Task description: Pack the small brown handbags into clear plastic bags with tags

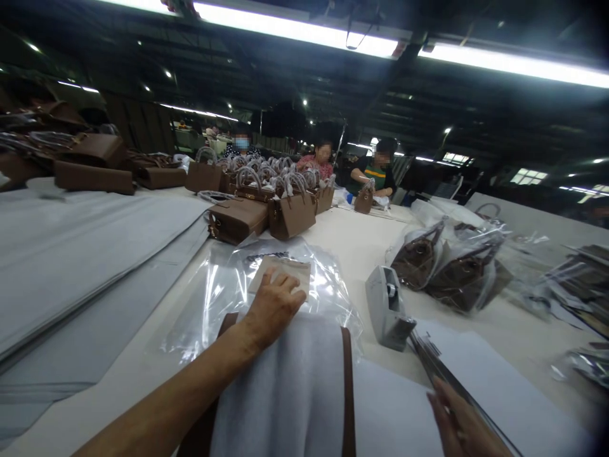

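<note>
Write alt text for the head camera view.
A left hand rests flat on a clear plastic bag beyond a white-wrapped brown bag; the right hand touches white sheets near a grey tape dispenser. Brown handbags crowd the far end of the table, where people sit.

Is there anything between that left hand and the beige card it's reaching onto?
Seemingly yes: the clear plastic bag covers the beige card, so the left hand's fingers rest on plastic film rather than card.

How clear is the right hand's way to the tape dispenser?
Likely yes, it can reach: the right hand lies on the white sheet just short of the tape dispenser, with only that sheet and a thin dark strip between them. Nothing stands in the way.
</note>
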{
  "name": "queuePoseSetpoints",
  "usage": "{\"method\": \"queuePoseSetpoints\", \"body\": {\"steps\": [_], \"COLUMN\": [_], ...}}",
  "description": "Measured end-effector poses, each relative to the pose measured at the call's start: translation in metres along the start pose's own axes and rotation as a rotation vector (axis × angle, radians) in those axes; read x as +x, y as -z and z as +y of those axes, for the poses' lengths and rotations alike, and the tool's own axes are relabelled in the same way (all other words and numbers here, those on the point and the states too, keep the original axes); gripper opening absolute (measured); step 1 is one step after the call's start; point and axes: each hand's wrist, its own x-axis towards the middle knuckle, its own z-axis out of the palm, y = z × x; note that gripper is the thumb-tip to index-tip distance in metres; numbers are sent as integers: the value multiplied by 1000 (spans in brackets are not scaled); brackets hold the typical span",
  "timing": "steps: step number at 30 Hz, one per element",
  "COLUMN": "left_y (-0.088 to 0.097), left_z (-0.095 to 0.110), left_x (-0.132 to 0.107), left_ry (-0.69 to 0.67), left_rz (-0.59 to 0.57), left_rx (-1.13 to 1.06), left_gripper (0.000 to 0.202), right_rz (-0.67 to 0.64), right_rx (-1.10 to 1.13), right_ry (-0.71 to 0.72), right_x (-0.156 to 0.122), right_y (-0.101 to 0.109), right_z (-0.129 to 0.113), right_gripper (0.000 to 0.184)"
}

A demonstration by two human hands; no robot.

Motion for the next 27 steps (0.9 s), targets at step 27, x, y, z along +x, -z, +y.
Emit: {"method": "queuePoseSetpoints", "body": {"steps": [27], "left_y": [-8], "left_z": [-3], "left_x": [-3], "left_ry": [-17], "left_rz": [-62], "left_rx": [-65], "left_gripper": [14], "right_rz": [-459], "right_rx": [1617], "right_ry": [-1121], "right_x": [144], "right_y": [-79], "right_z": [-91], "right_gripper": [30]}}
